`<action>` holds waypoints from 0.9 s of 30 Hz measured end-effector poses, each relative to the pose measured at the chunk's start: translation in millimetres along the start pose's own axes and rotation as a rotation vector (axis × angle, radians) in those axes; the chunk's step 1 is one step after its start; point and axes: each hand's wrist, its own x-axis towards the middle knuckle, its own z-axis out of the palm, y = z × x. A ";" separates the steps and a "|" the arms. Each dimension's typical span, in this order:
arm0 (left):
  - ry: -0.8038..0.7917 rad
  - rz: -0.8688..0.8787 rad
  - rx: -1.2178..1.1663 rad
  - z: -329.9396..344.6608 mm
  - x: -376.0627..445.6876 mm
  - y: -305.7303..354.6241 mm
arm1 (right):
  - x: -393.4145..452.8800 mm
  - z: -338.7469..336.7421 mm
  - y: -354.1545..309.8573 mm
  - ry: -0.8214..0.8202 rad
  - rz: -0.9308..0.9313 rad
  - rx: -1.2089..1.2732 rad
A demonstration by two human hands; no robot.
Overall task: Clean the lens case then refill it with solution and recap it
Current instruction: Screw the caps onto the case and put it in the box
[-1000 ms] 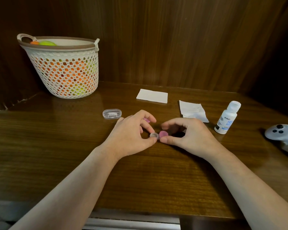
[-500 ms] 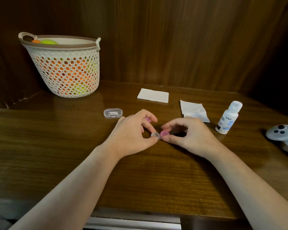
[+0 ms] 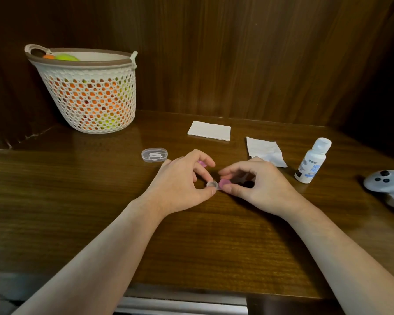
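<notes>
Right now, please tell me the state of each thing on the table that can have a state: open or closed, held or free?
lens case: left well uncapped, pinched by the left hand
pink cap: on the right well, gripped by the right hand
second pink cap: off, lying behind the left hand
solution bottle: upright, capped, untouched
clear box: closed
folded tissue: flat, unused
crumpled tissue: unfolded, creased

dim warm light from above — soft glare on the table point(image 3: 114, 160), dark corners, wide-angle bowing
</notes>
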 end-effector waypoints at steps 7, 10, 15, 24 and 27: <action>0.002 -0.001 -0.002 -0.1 -0.1 -0.4 | -1.3 -2.6 3.9 0.013 -0.015 -0.024; -0.001 0.001 -0.004 0.0 0.0 -0.4 | -1.4 -3.5 3.5 -0.010 -0.012 -0.006; -0.006 0.001 -0.003 -0.4 0.4 -1.3 | 0.5 0.0 4.6 0.005 -0.005 -0.020; -0.004 0.006 -0.001 0.4 0.5 -1.4 | -0.9 -1.8 5.5 0.007 0.001 -0.008; -0.008 0.003 0.001 0.2 0.6 -1.5 | 0.1 -0.4 6.1 0.015 0.023 -0.021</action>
